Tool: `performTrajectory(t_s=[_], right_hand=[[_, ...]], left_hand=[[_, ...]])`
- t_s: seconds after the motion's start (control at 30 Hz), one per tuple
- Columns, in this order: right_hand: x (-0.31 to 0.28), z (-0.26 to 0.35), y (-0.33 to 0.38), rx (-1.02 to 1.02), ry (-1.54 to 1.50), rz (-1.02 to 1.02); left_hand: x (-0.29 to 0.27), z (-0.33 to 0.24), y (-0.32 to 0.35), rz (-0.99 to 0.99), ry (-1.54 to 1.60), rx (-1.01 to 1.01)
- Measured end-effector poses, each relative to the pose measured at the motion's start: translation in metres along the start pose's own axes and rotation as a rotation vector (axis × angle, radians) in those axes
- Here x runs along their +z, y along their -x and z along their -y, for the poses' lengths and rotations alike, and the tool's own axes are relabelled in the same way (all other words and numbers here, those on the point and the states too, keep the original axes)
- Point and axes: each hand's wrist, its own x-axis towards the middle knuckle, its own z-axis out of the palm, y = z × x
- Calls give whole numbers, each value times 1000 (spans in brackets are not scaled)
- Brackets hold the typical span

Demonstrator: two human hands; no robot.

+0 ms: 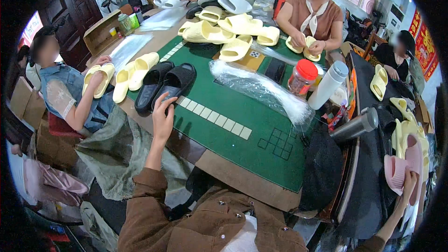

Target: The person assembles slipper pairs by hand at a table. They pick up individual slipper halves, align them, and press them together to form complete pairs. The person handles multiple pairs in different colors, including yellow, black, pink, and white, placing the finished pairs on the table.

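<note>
My left hand (pixel 163 115) is raised over the near-left part of the green table, its fingers apart and holding nothing. Just beyond its fingertips, a pair of black slippers (pixel 173 80) lies side by side; whether the fingers touch them I cannot tell. Far to the right, my right hand (pixel 409 184) grips a pair of pink slippers (pixel 396 173) near the picture's edge. Behind the pink pair, several pale yellow slippers (pixel 404 130) are heaped. Left of the black pair lie two pale yellow slippers (pixel 140 71).
Pale yellow and grey slippers pile up (pixel 205 32) at the far side. Clear plastic bags (pixel 261 86), a red-lidded jar (pixel 302 78), a white bottle (pixel 328 85) and a steel tumbler (pixel 355 124) stand or lie on the right. Co-workers at left and far right handle yellow slippers.
</note>
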Motion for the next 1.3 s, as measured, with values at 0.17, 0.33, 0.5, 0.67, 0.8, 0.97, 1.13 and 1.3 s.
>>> performTrajectory(t_s=[0.17,0.33,0.5,0.67,0.8,0.97,1.13,1.3], right_hand=[[31,94,128,-148,-69,-285],[101,186,236,89,-408,-432],[206,290,287,295,-1083,-125],[275,331,327,276,-1232,277],[292,359,348,156,-1235,682],[303,370,362,172,-1368,740],[305,370,361,287,-1503,859],[311,358,354,560,-1509,921]], left_hand=[[1,-56,3,52,135,76],[18,-129,18,212,378,189],[5,-191,45,156,446,484],[-7,-215,73,-52,509,827],[-12,-226,73,74,198,731],[-13,-216,59,98,-55,625],[-3,-204,46,161,-92,572],[41,-162,58,446,-40,546]])
